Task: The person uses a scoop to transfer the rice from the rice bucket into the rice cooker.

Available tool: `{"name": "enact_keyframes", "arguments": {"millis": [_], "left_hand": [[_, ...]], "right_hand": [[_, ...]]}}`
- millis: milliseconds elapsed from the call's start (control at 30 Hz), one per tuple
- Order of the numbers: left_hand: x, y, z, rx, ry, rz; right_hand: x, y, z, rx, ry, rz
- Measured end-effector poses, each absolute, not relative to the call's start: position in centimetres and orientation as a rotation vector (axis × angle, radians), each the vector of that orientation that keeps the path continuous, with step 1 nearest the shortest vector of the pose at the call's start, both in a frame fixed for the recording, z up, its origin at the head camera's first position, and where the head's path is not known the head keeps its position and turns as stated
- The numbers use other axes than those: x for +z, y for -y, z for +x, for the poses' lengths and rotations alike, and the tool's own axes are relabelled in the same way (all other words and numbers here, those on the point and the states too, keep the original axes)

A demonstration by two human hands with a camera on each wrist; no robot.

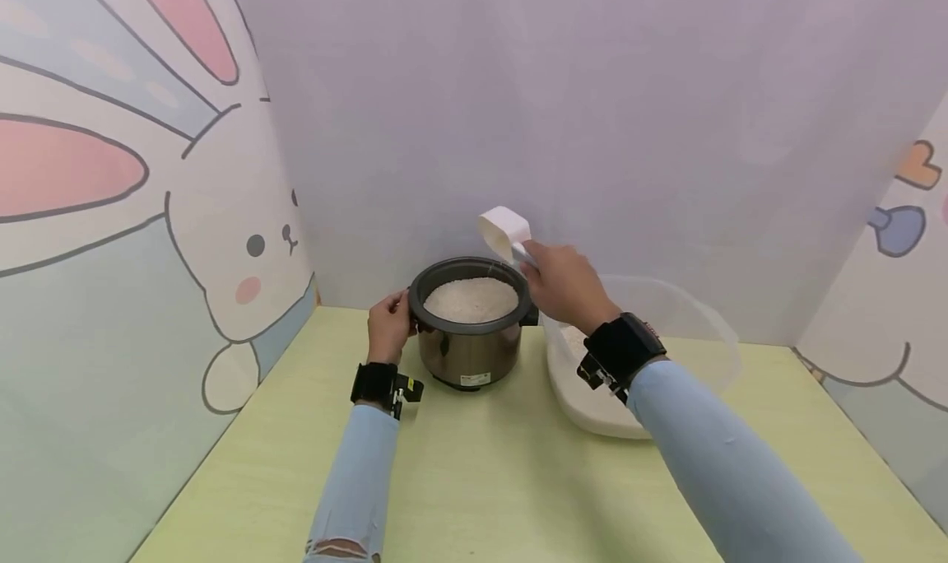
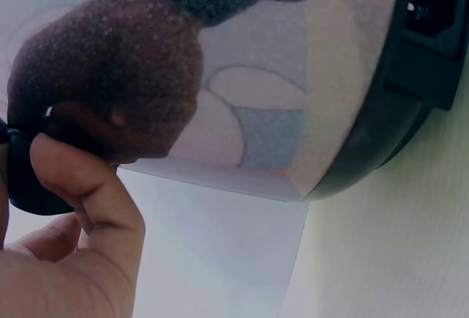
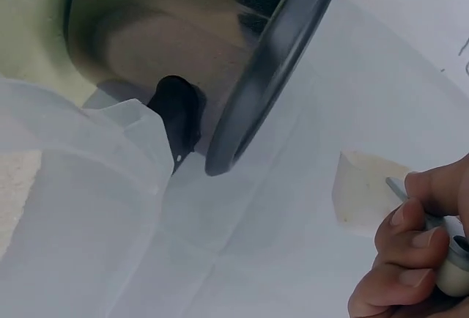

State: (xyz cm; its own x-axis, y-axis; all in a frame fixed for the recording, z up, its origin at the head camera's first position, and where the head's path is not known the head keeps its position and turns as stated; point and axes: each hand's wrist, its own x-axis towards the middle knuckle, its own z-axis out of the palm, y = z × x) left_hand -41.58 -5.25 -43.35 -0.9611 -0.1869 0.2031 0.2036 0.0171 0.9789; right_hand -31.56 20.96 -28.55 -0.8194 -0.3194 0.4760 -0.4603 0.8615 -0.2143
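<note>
A dark metallic rice cooker point(image 1: 470, 349) stands without a lid on the table, filled high with white rice point(image 1: 471, 300). My left hand point(image 1: 388, 326) grips the black side handle point(image 2: 44, 179) of the cooker, thumb and fingers around it. Above the cooker's right rim, my right hand point(image 1: 569, 287) holds a white scoop point(image 1: 505, 227) by its grey handle point(image 3: 432, 219). The scoop is tilted with its mouth toward the pot, and a few grains show below it. In the right wrist view the fingers curl around the scoop's handle.
A translucent plastic bin point(image 1: 592, 411) with rice inside stands right of the cooker, partly behind my right forearm. Its clear raised edge point(image 1: 711, 316) reaches up toward the back curtain point(image 1: 629, 135). Light yellow-green tabletop point(image 1: 474, 481) extends in front.
</note>
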Motion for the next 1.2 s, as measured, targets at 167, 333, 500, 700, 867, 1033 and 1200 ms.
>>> {"name": "enact_keyframes", "arguments": {"millis": [167, 333, 500, 700, 867, 1033, 1200], "left_hand": [[-43.4, 5.3, -41.6, -2.033, 2.011, -0.030], [-43.2, 5.0, -41.6, -2.029, 2.006, -0.043], [-43.2, 4.9, -41.5, -2.031, 2.004, -0.039], [-43.3, 5.1, -41.5, -2.024, 2.018, -0.018], [-43.3, 5.0, -41.5, -2.035, 2.018, -0.015], [-43.4, 5.0, -41.6, -2.028, 2.017, -0.027], [-43.5, 5.1, -41.7, -2.023, 2.000, -0.027]], "right_hand": [[-31.0, -20.6, -31.6, 0.343, 2.648, 0.544], [-32.5, -20.7, -31.5, 0.245, 2.679, 0.497], [-31.9, -20.9, -31.5, 0.209, 2.589, 0.535], [-31.2, -20.4, -31.2, 0.214, 2.463, 0.584], [-33.6, -20.0, -30.9, 0.131, 2.463, 0.547], [-33.8, -20.1, -30.8, 0.021, 2.392, 0.532], [-32.5, -19.6, -30.6, 0.035, 2.262, 0.505]]}}
